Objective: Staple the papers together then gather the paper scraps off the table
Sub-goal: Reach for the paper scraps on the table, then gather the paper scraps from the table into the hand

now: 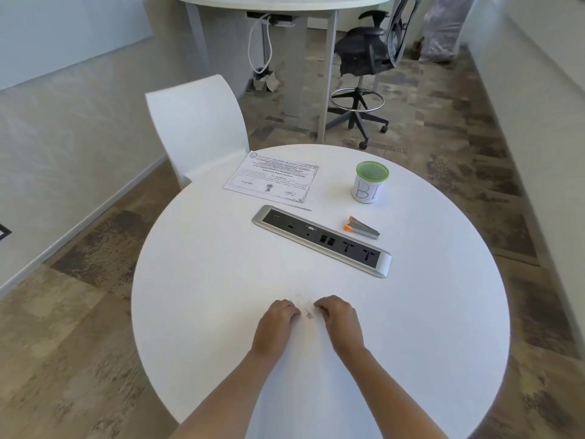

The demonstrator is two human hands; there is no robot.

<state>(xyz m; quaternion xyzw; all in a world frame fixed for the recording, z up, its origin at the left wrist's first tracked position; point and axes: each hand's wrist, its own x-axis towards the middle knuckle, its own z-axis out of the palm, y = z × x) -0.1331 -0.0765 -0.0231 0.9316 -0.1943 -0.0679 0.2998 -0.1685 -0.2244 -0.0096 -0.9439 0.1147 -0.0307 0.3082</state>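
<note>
White bench (221,280), near side: left hand (278,318) and right hand (338,315) sit curled either side of tiny paper scraps (308,315), whether pinching any I cannot tell; papers (272,182) and stapler (362,228) lie beyond

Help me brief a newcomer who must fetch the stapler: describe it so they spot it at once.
On the round white table, find the long silver-and-black socket strip across its middle. Just beyond the strip's right part, on the near side of the green-rimmed cup, lies the stapler: small, grey metal with orange tips, the only orange thing on the table.
</note>
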